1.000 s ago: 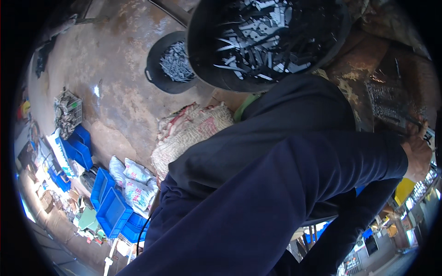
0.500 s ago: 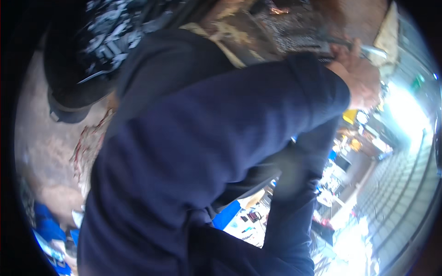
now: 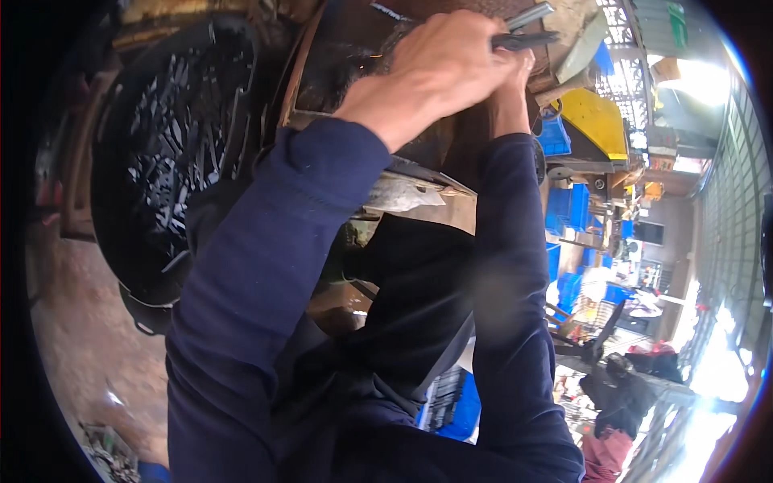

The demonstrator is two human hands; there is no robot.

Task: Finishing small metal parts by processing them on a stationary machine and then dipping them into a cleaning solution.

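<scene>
My two hands meet at the upper middle, over a dark, grimy work surface (image 3: 342,40). A dark metal bar (image 3: 535,39) pokes out to the right from between them. My left hand (image 3: 435,60) is closed, its fingers curled at the bar's near end. Close beside it, my right hand (image 3: 512,84) is closed against the underside of the bar; most of its fingers are hidden. Just above the bar lies a grey metal rod (image 3: 531,14), and I cannot tell whether a hand touches it. A small orange glint shows on the surface left of my left hand.
At the left stands a black tub (image 3: 109,173) filled with several thin metal pieces (image 3: 177,153). On the right are a yellow panel (image 3: 592,121), several blue bins (image 3: 568,208) and a person's reddish clothing (image 3: 605,455). A white crumpled sheet (image 3: 407,193) hangs at the surface's front edge.
The view has swung, so the tub and work surface show more fully. My hands now appear further left and higher, close together; before, my left sleeve crossed the picture and hid much.
</scene>
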